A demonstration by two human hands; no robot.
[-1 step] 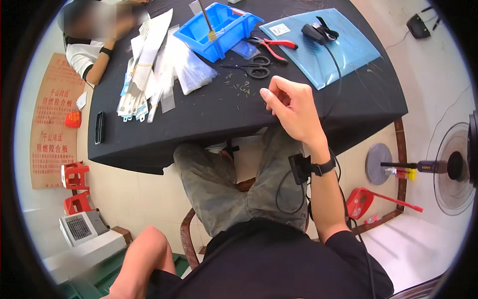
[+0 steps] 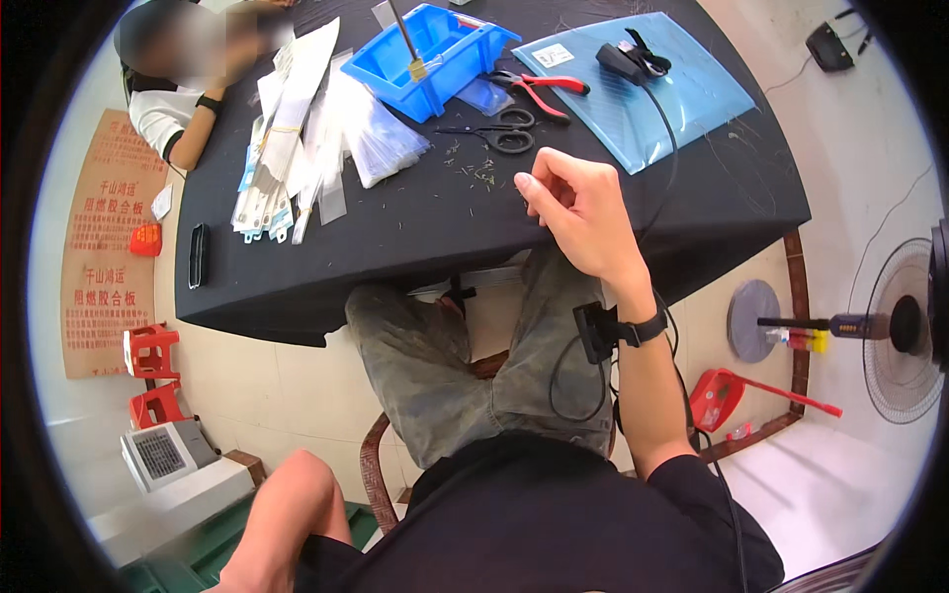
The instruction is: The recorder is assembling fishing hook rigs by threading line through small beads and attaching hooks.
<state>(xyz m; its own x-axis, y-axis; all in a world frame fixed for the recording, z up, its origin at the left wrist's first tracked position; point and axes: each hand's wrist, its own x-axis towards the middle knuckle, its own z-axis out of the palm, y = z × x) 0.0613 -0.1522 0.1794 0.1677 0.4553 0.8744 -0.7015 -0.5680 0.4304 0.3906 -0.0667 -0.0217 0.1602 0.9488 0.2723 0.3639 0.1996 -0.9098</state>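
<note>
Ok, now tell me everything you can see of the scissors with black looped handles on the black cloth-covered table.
The scissors with black looped handles lie flat on the black cloth-covered table, rounded finger loops to the right, slim dark blades pointing left. The handles look like plastic; how far the blades are open is unclear. They lie below the red-handled pliers, and the bare right hand is nearby, not touching them.

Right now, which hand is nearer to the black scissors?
Right. The right hand is below the black scissors in the picture, slightly rightward; the left hand is out of view, past the lower edge.
</note>
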